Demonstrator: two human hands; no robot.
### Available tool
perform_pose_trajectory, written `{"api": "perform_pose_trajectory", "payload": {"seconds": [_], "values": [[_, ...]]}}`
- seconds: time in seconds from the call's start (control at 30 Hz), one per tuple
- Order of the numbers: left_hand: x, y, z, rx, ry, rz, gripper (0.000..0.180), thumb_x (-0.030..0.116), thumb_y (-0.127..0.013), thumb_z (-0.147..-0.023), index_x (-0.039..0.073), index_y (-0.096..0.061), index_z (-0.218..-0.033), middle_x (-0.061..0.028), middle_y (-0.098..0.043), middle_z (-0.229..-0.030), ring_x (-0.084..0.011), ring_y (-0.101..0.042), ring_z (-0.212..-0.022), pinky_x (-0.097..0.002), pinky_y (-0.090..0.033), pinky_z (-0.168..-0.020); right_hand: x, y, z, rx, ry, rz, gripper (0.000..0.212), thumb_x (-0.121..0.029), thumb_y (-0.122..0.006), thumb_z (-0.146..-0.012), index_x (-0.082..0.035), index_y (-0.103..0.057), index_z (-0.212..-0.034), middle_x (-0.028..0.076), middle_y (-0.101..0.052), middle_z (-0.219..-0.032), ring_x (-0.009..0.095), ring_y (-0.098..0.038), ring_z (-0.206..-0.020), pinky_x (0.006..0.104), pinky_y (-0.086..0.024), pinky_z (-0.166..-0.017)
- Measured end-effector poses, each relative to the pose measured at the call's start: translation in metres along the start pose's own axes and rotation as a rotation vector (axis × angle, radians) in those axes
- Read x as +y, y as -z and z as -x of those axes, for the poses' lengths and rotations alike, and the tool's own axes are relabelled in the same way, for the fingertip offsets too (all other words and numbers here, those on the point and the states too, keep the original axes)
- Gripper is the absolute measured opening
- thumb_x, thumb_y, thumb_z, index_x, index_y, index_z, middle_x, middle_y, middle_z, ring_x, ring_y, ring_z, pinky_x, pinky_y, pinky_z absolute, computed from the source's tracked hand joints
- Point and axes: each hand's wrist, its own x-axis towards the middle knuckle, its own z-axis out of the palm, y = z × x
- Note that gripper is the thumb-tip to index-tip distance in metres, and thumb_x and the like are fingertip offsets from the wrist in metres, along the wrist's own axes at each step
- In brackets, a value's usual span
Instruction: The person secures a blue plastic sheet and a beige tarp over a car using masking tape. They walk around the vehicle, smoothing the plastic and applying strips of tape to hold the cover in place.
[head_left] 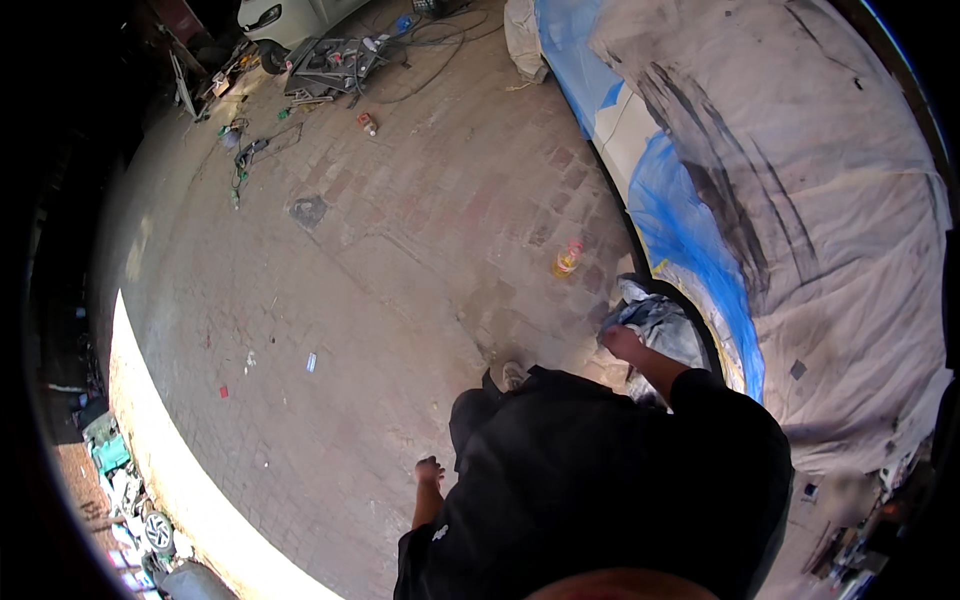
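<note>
My right hand (624,343) is closed beside a crumpled grey cover (665,322) in the wheel arch of a draped car. Its fingertips are hidden, so what they grip, if anything, does not show. Blue masking film (675,195) runs along the car's side, and a pale, stained dust sheet (800,200) lies over its top. Down at my left side, my left hand (430,470) hangs in the air above the paving, its fingers loosely apart and holding nothing.
A bottle of yellow liquid (567,261) stands on the brick floor near the wheel. Farther off are a corded tool (245,155), a pile of metal parts (335,68), coiled cables (440,60) and a white vehicle (295,18). Clutter (130,490) lines the left edge.
</note>
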Motion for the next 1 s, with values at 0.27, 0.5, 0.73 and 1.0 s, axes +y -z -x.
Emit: {"api": "perform_pose_trajectory", "payload": {"seconds": [0.27, 0.5, 0.73, 1.0], "values": [[0.305, 0.048, -0.143, -0.063, -0.133, 0.128, 0.016, 0.023, -0.057, -0.093, 0.011, -0.058, -0.102, -0.0082, -0.063, -0.079, -0.0224, -0.064, -0.065, -0.036, -0.044, -0.051, -0.15, 0.103, -0.153, 0.458, 0.071, -0.163, 0.035, -0.031, -0.069, -0.084, -0.003, -0.07, -0.105, 0.018, -0.072, -0.098, 0.033, -0.07, -0.092, 0.0403, -0.055, -0.081], [0.657, 0.039, -0.326, -0.307, -0.546, -0.825, 0.014, 0.02, -0.056, -0.093, 0.008, -0.061, -0.099, -0.0109, -0.064, -0.074, -0.0249, -0.063, -0.062, -0.0394, -0.045, -0.051, -0.074, 0.057, -0.132, 0.392, -0.729, -0.298, 0.029, -0.03, -0.064, -0.088, -0.004, -0.071, -0.097, 0.016, -0.072, -0.083, 0.029, -0.071, -0.07, 0.041, -0.056, -0.066], [1.03, -0.134, -0.242, -0.327, -0.971, -0.291, 0.018, 0.019, -0.061, -0.09, 0.003, -0.065, -0.097, -0.0063, -0.064, -0.08, -0.0173, -0.063, -0.066, -0.0319, -0.047, -0.054, -0.097, -0.012, -0.094, 0.433, -1.247, -0.566, 0.024, -0.027, -0.062, -0.089, -0.004, -0.067, -0.082, 0.014, -0.07, -0.075, 0.028, -0.07, -0.063, 0.0421, -0.056, -0.06], [1.208, -0.335, -0.06, -0.72, -1.005, -0.336, 0.037, 0.022, -0.066, -0.094, 0.001, -0.06, -0.124, -0.0081, -0.069, -0.106, -0.0159, -0.067, -0.079, -0.0295, -0.052, -0.064, -0.098, 0.077, -0.271, 0.416, -0.971, -0.527, 0.027, -0.027, -0.066, -0.086, -0.001, -0.067, -0.094, 0.016, -0.072, -0.078, 0.03, -0.073, -0.069, 0.0443, -0.057, -0.065]]}}
